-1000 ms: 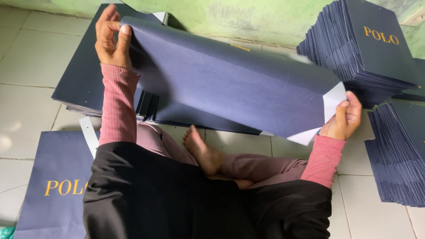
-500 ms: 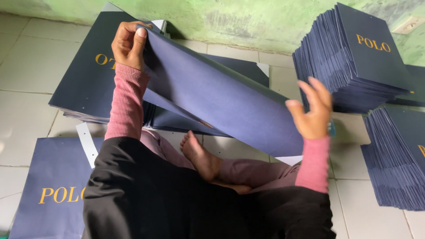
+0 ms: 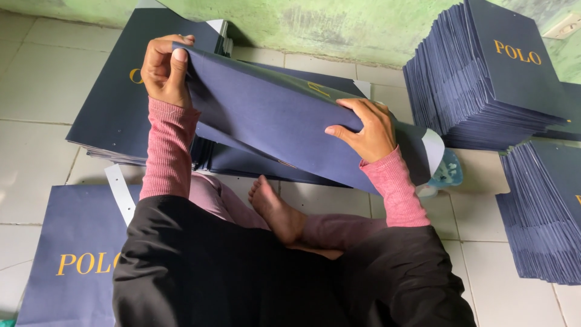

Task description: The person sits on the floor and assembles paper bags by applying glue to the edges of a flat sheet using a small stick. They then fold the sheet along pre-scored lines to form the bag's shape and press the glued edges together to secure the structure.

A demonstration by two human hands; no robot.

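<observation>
Single head-worn view, looked steeply down from above the seated person's lap, faced toward the green wall (image 3: 339, 24) beyond the grip. Close range: left hand (image 3: 164, 69) and right hand (image 3: 363, 130) sat upper-middle of frame, both on one navy sheet (image 3: 272, 121). Tiled floor (image 3: 30, 121) spread left of the grip, navy stacks (image 3: 484, 79) right. No second view, so no overlap.
</observation>
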